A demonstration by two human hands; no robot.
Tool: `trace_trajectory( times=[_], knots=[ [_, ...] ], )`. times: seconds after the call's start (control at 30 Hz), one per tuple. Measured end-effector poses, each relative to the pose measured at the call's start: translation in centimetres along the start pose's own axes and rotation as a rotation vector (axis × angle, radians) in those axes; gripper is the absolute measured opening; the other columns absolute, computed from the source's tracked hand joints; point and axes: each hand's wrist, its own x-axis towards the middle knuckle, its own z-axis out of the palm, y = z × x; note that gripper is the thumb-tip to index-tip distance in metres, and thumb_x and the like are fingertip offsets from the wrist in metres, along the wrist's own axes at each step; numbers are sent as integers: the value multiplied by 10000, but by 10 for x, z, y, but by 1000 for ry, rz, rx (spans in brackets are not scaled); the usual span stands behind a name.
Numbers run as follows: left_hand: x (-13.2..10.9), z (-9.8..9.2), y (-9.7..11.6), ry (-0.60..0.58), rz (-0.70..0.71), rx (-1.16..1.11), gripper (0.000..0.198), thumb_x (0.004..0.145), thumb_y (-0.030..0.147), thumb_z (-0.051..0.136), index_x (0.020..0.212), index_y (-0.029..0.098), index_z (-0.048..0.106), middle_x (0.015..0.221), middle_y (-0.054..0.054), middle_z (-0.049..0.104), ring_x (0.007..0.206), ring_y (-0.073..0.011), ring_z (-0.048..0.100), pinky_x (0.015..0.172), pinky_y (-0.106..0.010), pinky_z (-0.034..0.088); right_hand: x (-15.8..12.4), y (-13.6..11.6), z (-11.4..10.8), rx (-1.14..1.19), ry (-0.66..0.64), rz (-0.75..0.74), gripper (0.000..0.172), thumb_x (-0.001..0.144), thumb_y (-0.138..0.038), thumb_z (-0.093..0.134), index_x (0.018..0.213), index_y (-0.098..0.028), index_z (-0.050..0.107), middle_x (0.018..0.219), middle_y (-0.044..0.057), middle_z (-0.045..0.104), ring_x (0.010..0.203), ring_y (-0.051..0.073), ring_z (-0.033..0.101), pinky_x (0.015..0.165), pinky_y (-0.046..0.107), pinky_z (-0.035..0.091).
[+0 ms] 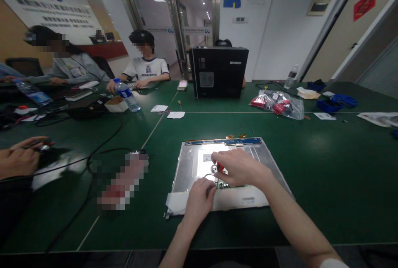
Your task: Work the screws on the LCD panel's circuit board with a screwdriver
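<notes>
A flat silver display panel lies back side up on the table before me, with a blue circuit strip along its far edge. My right hand is over its middle, fingers closed around the red handle of a screwdriver that points down. Beneath it, part of a small green circuit board shows; the tip's exact contact cannot be made out. My left hand rests at the panel's near part, thumb and fingers pinched beside the board. What they pinch, if anything, is hidden.
A black computer case stands across the table. Plastic bags with red items and blue gloves lie at right. Leftward are a blurred-out object, cables, a water bottle and a co-worker's hands. Two people sit beyond.
</notes>
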Motion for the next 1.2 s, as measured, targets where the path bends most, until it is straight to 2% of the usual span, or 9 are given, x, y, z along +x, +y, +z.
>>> trace_trajectory(
  times=[0.13,0.3,0.37,0.5,0.6,0.77,0.87,1.07,1.2],
  knots=[
    [-1,1,-1,-7,-2,-10,132,843,168,495,759,190,594,771,-51,623,792,-227,580,712,-340,438,0,0,0,6,7,6,141,842,-229,504,976,-187,497,879,30,663,670,155,566,517,271,276],
    [-1,0,-1,-23,-11,-16,135,844,160,486,768,188,594,789,-55,632,799,-227,573,716,-348,439,5,-4,-1,-32,-17,62,173,906,-359,486,964,-199,516,796,15,662,655,159,572,518,268,274],
    [0,-1,0,-24,-16,-15,134,843,162,487,773,190,597,795,-56,636,806,-229,575,719,-351,443,4,-4,-3,-41,-33,39,188,904,-381,493,952,-201,523,806,20,662,685,166,582,525,271,272],
    [0,0,0,-14,-15,-12,143,854,172,484,780,193,603,795,-57,636,804,-232,580,719,-355,446,-1,-4,-5,-3,-19,-53,139,852,-278,522,964,-196,511,877,30,648,706,157,569,526,269,267],
    [-1,1,-2,-9,-8,-10,142,851,167,495,767,189,608,779,-54,632,791,-230,580,707,-350,447,0,-4,-3,-2,-10,-50,144,838,-218,512,980,-196,507,900,28,646,695,151,562,513,268,261],
    [-1,1,-2,0,-7,-2,135,841,155,511,765,192,615,780,-48,640,788,-226,586,710,-337,449,5,-3,1,-20,-12,33,159,902,-337,489,972,-198,522,804,19,658,666,158,568,522,263,263],
    [-1,2,-2,-7,-11,1,133,845,164,510,773,191,618,790,-51,642,805,-231,587,721,-341,447,4,-3,0,-25,-17,17,197,887,-384,507,960,-202,523,821,28,661,693,171,576,527,268,250],
    [-1,2,-3,-20,-11,2,152,865,198,491,780,183,616,794,-62,634,804,-232,585,716,-345,445,-1,-4,-3,28,-20,-15,170,828,-241,513,986,-184,486,889,43,646,675,149,548,527,265,279],
    [0,0,0,-26,-21,-1,142,857,180,487,774,186,602,787,-56,633,803,-230,583,724,-355,446,2,-5,-1,3,-25,10,179,863,-242,497,1033,-185,481,887,34,665,681,156,572,516,269,281]
  ],
)
